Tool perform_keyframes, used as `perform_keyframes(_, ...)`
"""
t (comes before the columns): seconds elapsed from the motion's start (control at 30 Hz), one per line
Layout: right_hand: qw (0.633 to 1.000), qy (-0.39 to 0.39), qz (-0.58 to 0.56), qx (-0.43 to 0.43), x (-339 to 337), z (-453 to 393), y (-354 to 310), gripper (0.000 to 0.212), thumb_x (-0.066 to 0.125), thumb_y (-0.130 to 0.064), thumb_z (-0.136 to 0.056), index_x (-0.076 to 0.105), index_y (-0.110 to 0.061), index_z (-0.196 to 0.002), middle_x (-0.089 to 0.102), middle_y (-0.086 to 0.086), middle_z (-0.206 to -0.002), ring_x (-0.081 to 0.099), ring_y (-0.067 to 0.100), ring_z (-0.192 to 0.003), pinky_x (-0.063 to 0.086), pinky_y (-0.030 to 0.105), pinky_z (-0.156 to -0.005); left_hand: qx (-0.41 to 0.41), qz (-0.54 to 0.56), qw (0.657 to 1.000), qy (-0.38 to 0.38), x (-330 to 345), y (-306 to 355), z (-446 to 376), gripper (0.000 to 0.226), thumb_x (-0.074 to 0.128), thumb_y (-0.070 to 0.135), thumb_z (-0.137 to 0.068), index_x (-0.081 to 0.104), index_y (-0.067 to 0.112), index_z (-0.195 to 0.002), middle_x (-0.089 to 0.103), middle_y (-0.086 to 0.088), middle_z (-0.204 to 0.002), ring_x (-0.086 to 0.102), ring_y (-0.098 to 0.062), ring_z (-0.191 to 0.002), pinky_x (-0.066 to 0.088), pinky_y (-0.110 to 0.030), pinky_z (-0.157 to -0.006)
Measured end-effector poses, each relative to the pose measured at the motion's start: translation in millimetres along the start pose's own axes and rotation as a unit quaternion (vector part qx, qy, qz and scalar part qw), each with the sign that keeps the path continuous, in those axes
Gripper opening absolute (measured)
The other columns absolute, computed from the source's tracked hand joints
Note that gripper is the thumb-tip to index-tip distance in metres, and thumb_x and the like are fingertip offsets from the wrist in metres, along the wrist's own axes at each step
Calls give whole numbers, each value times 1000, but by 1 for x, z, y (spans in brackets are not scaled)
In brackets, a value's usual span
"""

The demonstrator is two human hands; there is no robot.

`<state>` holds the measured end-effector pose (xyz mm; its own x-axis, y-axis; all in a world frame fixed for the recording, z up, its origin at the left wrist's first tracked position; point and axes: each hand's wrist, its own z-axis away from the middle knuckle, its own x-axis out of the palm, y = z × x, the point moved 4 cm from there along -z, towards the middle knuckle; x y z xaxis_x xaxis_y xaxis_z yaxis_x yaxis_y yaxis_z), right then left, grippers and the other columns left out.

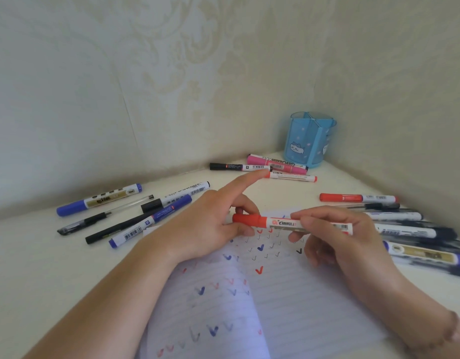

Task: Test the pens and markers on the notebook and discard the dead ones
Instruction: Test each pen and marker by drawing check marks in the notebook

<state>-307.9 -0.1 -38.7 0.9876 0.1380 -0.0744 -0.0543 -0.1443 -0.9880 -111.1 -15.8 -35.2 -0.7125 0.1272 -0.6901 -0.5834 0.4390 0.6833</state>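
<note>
Both hands hold one red-capped whiteboard marker [288, 223] level above the open lined notebook [288, 301], which lies on the pale worktop [42, 268] and is dotted with red, blue and black tick marks. The left hand [208, 229] pinches the red cap between thumb and curled fingers, while its index finger sticks out straight toward the far corner. The right hand [335, 234] grips the white barrel, fingers curled round it — the cap is still seated on the marker.

To the left of the notebook lies a loose group: a blue-capped marker with a gold label [99, 199], a clear-barrelled gel pen [104, 216], a black-capped white marker [175, 196], a slim black pen [115, 229] and a blue marker with a barcode [151, 221], the last three overlapping. Toward the back corner a black-ended marker [239, 167], a pink whiteboard marker [277, 164] and an orange-tipped marker [292, 176] lie close together, just in front of a blue pen holder [309, 139] with a cat printed on it. Along the right edge a red-capped marker [357, 197] lies at the top of a blurred row of further pens and markers [410, 231] — their details cannot be made out.
</note>
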Motion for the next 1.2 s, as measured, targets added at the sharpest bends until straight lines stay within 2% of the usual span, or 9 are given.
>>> perform_keyframes(0.13, 999, -27, 4, 26, -1, -2, -1, 18, 68, -28, -72, 79, -24, -86, 76, 10, -80, 51, 21, -40, 29, 19, -39, 29, 38, 998, 31, -1, 2, 0, 70, 71, 17, -87, 38, 54, -136, 70, 22, -94, 64, -11, -95, 47, -30, -91)
perform_keyframes(0.27, 999, -41, 23, 22, -1, -3, 1, 20, 67, -30, -73, 79, -23, -86, 76, 9, -79, 49, 20, -38, 32, 16, -39, 36, 56, 998, 8, 4, -1, 0, 64, 65, 13, -91, 40, 47, -139, 70, 19, -93, 63, -9, -80, 49, -24, -73)
perform_keyframes(0.4, 998, -53, 12, 13, 0, -2, 1, 18, 64, -28, -77, 79, -21, -85, 74, 11, -75, 49, 19, -38, 35, 17, -41, 40, 63, 997, 12, 6, -1, 1, 59, 62, 22, -89, 43, 48, -138, 70, 22, -90, 64, -21, -78, 53, -38, -72)
perform_keyframes(0.63, 998, -69, 5, 8, 2, 0, 2, 18, 63, -27, -79, 79, -23, -87, 71, 10, -71, 49, 20, -40, 34, 19, -42, 58, 70, 995, 40, 7, -1, 1, 58, 66, 5, -90, 47, 29, -139, 64, 22, -77, 54, 6, -60, 40, -8, -64)
perform_keyframes(0.77, 990, -84, 109, -16, -5, -5, 5, 22, 62, -40, -77, 75, -34, -94, 73, -2, -73, 53, 14, -52, 42, 21, -52, 57, 57, 995, 52, 6, 1, 0, 62, 69, 6, -87, 46, 35, -137, 70, 18, -84, 63, 1, -71, 47, -13, -67)
perform_keyframes(0.9, 930, -43, 356, -88, -21, -8, 10, 32, 53, -66, -76, 64, -48, -100, 70, -17, -81, 61, 2, -79, 49, 32, -73, 57, 37, 996, 55, 7, 1, -3, 72, 74, 15, -83, 42, 50, -137, 70, 19, -97, 68, -11, -90, 53, -31, -85)
perform_keyframes(1.03, 834, 87, 493, -231, -45, -16, -9, 10, 67, -40, -84, 73, -36, -92, 60, -16, -92, 50, 18, -92, 43, 34, -75, 42, 13, 998, 44, 7, -9, -5, 86, 81, 26, -77, 31, 56, -140, 62, 23, -114, 59, -15, -91, 49, -24, -81)
perform_keyframes(1.1, 788, 147, 560, -209, -69, -33, -18, 13, 69, -37, -83, 75, -32, -93, 50, -9, -91, 43, 22, -93, 38, 31, -70, 43, -31, 998, 45, 6, -12, -5, 84, 80, 35, -77, 29, 57, -141, 57, 24, -118, 54, -15, -95, 45, -22, -82)
perform_keyframes(1.2, 739, 132, 651, -116, -101, -69, -16, 19, 64, -38, -87, 73, -32, -103, 51, -6, -89, 43, 22, -93, 37, 32, -69, 44, -67, 996, 46, 5, -15, -6, 81, 75, 43, -78, 27, 56, -142, 51, 27, -121, 50, -11, -101, 40, -17, -84)
